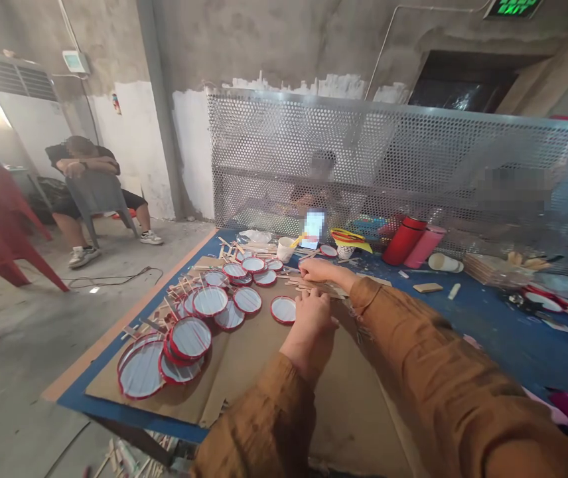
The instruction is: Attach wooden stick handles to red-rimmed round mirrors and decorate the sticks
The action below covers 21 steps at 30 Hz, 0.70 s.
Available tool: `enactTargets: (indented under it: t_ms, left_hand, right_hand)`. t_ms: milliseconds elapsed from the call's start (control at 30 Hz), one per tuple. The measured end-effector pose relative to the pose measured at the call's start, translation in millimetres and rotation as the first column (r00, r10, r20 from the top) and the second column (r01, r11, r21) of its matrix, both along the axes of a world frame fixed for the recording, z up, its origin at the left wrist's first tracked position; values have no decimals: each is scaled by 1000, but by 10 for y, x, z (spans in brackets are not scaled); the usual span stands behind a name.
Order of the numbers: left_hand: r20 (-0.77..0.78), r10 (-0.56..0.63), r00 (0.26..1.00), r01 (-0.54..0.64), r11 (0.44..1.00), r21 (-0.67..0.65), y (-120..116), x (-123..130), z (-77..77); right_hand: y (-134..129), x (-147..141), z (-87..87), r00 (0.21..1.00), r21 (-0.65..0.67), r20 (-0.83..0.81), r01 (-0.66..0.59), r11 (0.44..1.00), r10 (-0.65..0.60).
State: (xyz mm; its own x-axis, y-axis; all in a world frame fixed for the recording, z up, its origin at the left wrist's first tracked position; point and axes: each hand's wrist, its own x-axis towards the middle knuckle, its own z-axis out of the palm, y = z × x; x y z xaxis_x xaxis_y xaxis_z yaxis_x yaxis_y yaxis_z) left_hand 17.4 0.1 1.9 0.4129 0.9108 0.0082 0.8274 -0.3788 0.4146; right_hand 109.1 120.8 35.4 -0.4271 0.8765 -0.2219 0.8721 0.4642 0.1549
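Note:
My left hand (316, 315) is low over the cardboard (244, 358), its fingers bent down at the near edge of a pile of thin wooden sticks (308, 287). Right beside it lies a small round red-rimmed disc with a pale face (283, 309), partly covered by the hand. Just beyond, my right hand (328, 272) reaches in from the right with its fingers curled over the far side of the sticks. What either hand grips is hidden. More red-rimmed discs (210, 302) with wooden stick handles lie overlapping to the left.
Behind the hands stand a paper cup (286, 249), a lit phone (312, 229), and red (404, 240) and pink bottles (426, 247). A perforated metal screen (264, 146) closes the table's far side. A person (97, 179) sits on a chair at left.

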Motion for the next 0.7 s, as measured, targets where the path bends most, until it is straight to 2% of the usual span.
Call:
enactTargets:
  t_ms: [300, 433, 567, 700]
  left_hand:
    - [-42, -8, 999, 8, 1000, -18, 5, -21, 33]
    - [-61, 12, 998, -15, 999, -40, -9, -13, 59]
    - [-73, 35, 997, -36, 999, -11, -3, 21, 21]
    - [-75, 103, 992, -101, 994, 31, 34, 22, -23]
  right_hand:
    - [65, 7, 27, 1000, -85, -8, -3, 996, 2]
    - [39, 143, 76, 999, -75, -1, 43, 996, -44]
    - [-98, 409, 146, 995, -47, -20, 96, 994, -97]
    - [-389, 656, 148, 989, 54, -96, 116, 992, -111]
